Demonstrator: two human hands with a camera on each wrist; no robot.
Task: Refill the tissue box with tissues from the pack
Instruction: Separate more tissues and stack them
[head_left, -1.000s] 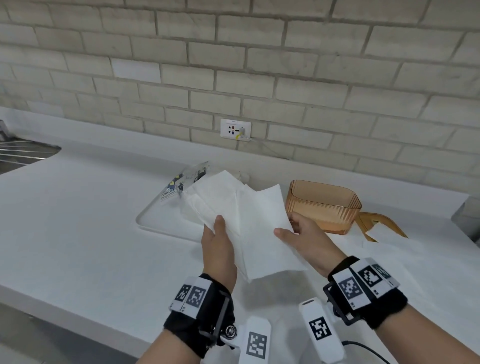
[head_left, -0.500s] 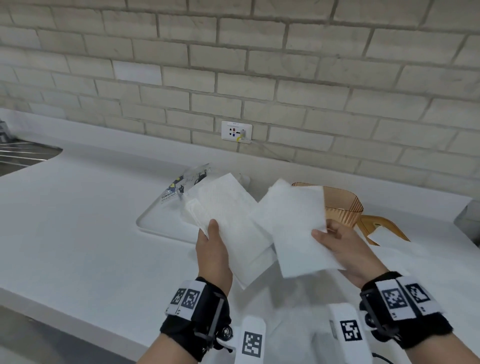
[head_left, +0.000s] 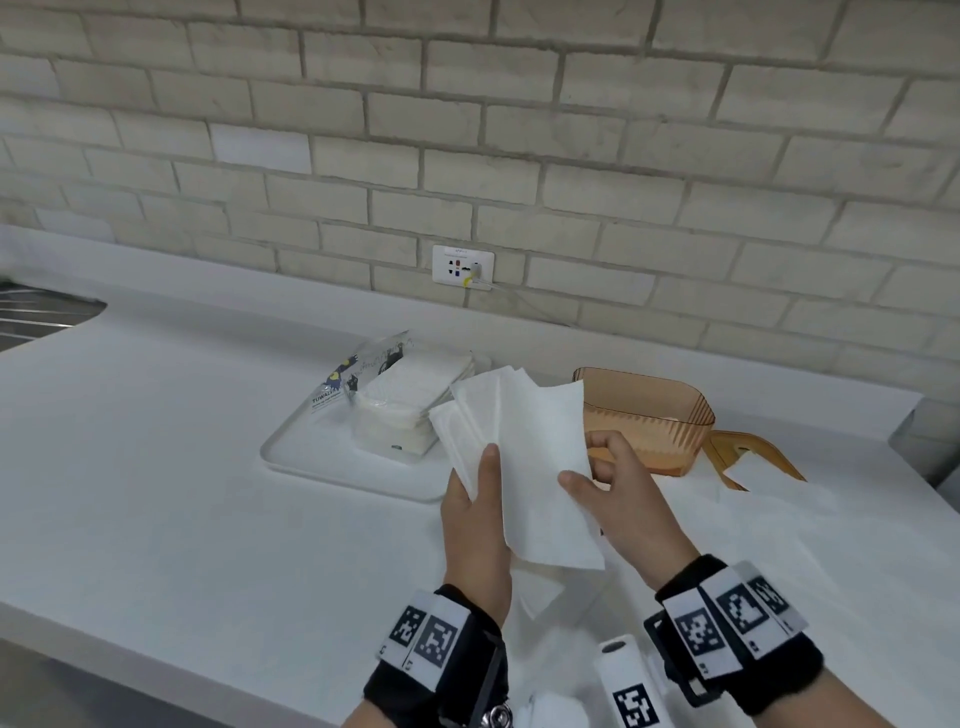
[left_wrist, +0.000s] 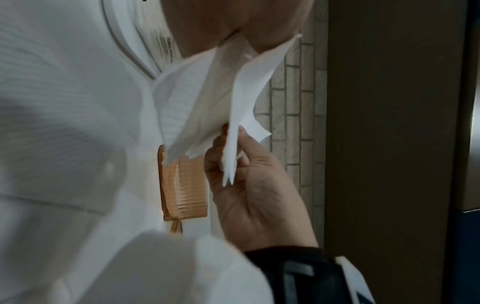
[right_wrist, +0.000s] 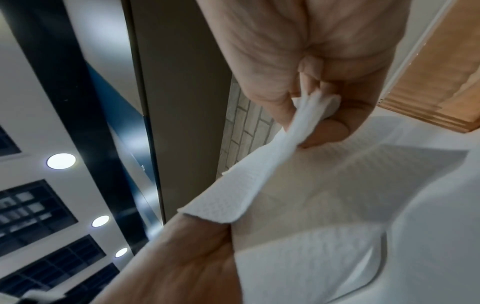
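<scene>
I hold a fanned bunch of white tissues (head_left: 524, 457) above the counter in both hands. My left hand (head_left: 483, 483) grips the bunch from below, thumb on top. My right hand (head_left: 587, 462) pinches the right edge of the front tissue (right_wrist: 306, 117) between thumb and fingers. The amber ribbed tissue box (head_left: 644, 415) stands open just behind my right hand. Its amber lid (head_left: 753, 452) lies to the right of it. The opened tissue pack (head_left: 410, 400) lies on a white tray (head_left: 311, 457), left of the bunch.
Loose white tissues (head_left: 779, 519) lie spread on the counter at the right. A sink (head_left: 41, 317) is at the far left and a wall socket (head_left: 462, 265) with a cable is on the brick wall. The counter's front edge (head_left: 156, 670) runs lower left.
My right hand, which held one tissue apart to the right, has moved back left. That tissue now overlaps the bunch in my left hand.
</scene>
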